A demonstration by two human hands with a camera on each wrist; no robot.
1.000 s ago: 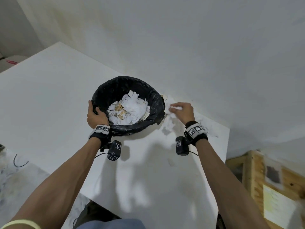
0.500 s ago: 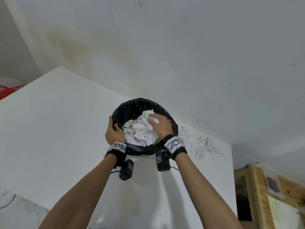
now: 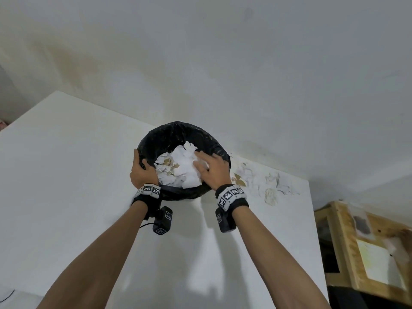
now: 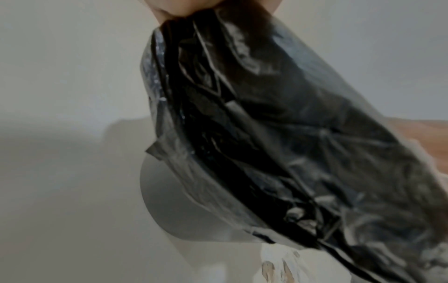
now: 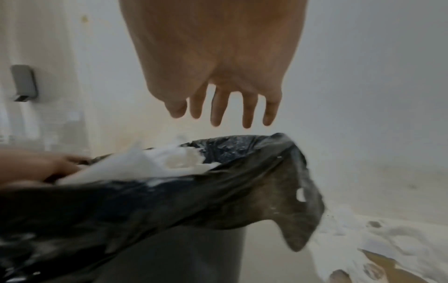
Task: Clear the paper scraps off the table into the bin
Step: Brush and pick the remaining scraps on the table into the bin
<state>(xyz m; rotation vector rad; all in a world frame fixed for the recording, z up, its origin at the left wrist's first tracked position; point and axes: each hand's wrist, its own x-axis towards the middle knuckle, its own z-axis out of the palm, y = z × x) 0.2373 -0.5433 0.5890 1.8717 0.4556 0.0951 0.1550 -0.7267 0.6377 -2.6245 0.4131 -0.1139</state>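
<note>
The right hand [image 3: 210, 170] is hovering over the bin [image 3: 219, 152], fingers spread and holding nothing, while the left hand [image 3: 142, 172] is gripping the near-left rim. Remaining paper scraps [image 3: 270, 186] are lying just right of the bin, probably nearer the right hand.

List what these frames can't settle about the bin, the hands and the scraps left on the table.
- Bin depth and fill: paper heap covers the inside, head view.
- Left hand fingers: cut off by the top edge in the left wrist view; black liner fills it.
- Right hand contact with the paper: unclear, right wrist view blurred.
- Scraps on table: too small and pale to count, head view.
</note>
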